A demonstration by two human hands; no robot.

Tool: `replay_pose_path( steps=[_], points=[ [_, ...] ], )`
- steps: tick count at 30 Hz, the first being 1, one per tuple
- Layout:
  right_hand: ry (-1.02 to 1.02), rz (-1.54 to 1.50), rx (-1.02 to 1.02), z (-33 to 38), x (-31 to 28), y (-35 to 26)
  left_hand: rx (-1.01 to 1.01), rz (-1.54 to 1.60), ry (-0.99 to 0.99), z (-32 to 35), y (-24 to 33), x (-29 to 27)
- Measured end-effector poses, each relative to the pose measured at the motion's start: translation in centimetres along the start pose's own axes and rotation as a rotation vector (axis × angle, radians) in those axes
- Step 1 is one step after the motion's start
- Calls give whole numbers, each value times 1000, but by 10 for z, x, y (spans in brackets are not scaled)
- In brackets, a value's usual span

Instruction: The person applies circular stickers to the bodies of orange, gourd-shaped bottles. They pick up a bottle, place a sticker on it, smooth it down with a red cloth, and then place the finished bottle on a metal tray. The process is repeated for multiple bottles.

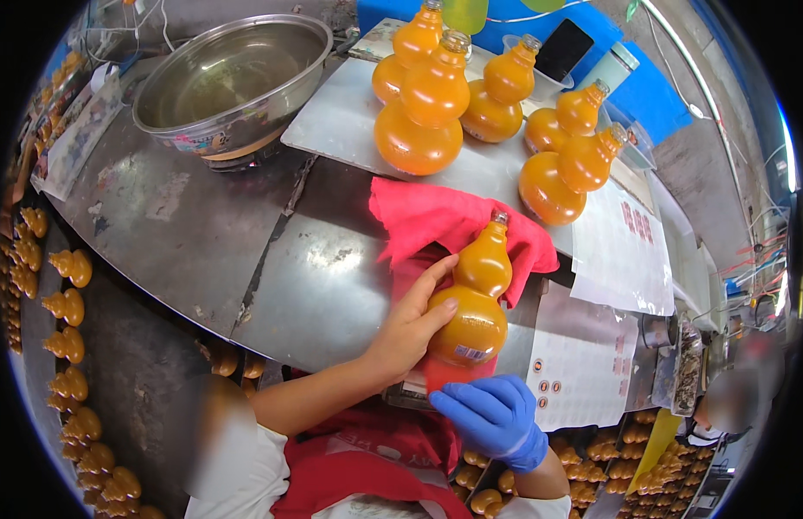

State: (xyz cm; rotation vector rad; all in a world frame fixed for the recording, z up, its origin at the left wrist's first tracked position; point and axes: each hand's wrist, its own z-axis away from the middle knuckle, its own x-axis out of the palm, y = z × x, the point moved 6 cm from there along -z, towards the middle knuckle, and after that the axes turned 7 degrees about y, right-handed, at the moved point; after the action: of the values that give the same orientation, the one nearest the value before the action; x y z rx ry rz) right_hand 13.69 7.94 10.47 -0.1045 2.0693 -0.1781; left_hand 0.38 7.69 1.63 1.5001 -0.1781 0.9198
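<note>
An amber, gourd-shaped bottle (469,333) lies tilted, its neck pointing away from me, with a small label near its base. My bare left hand (410,324) grips it from the left, thumb across the lower bulb and fingers near the waist. Just below the base is my right hand (496,419) in a blue glove, its fingers bent and pressed together; what they hold, if anything, is hidden. A pink-red cloth (436,212) spreads behind and under the bottle. To the right lies a sheet of round stickers (583,355), some of its spots bare.
Several more amber gourd bottles (419,138) stand on a pale board (332,121) at the back. A metal basin of liquid (237,78) is at the far left. Another printed sheet (622,251) lies right. Rows of bottles (68,346) line the floor beyond the metal table (176,233).
</note>
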Motion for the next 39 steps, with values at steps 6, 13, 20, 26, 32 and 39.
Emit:
replay_pose_path(
  steps=[6,13,20,26,32,39],
  points=[
    [118,45,379,-68,-7,85,-45,15,37,-1,-7,-8],
    [18,-269,344,-67,-12,67,-71,-17,45,-3,-8,-14],
    [8,-258,527,-75,-11,92,-65,-60,3,-2,-8,-9],
    [-79,-164,404,-66,2,86,-60,-49,-2,-2,-7,-6],
    [30,-56,314,-74,0,91,-34,-105,26,-3,-11,-8],
    [-27,60,-146,10,16,0,-69,-77,26,-10,1,-11]
  ],
)
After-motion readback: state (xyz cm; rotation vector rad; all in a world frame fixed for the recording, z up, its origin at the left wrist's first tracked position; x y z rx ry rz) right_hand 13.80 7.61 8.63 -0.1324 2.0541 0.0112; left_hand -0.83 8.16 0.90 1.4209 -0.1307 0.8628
